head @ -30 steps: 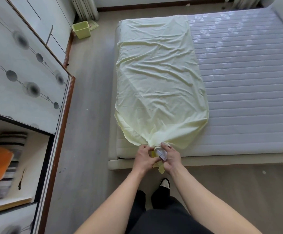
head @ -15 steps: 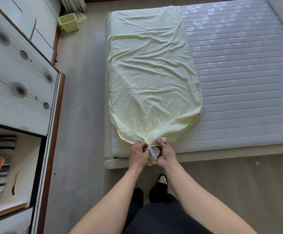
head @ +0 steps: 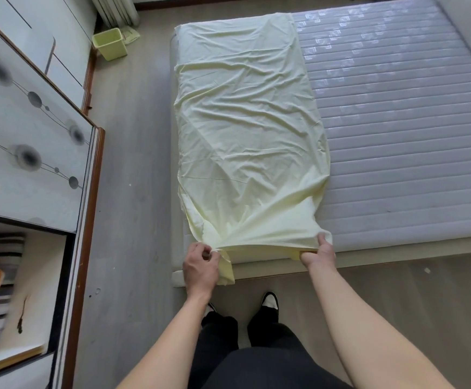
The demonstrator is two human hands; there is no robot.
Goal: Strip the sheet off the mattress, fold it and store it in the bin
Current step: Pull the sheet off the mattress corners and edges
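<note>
— Where does the job stand?

— The mattress (head: 397,122) is bare over most of its top, its quilted surface showing, so the stripping looks done. No corner of the sheet (head: 245,130) seems tucked under it any more.

— And the sheet itself?

— It lies as a long pale-yellow strip along the left side of the mattress, apparently folded lengthwise already, wrinkled but fairly flat. Its near end hangs just over the foot edge of the bed.

— So folding is under way?

— I judge so, about halfway. The long strip has yet to be brought end to end, probably more than once, before it is small enough to store.

— What are the hands doing?

— The left hand (head: 200,265) pinches the near left corner, fingers curled on the cloth. The right hand (head: 317,252) grips the near right corner, and the edge is stretched between them.

— And the bin?

— A small light-green bin (head: 110,44) stands on the floor by the far left corner of the bed, well apart from the hands. It looks empty from here, though I cannot see its bottom. Storing is not yet begun.
</note>
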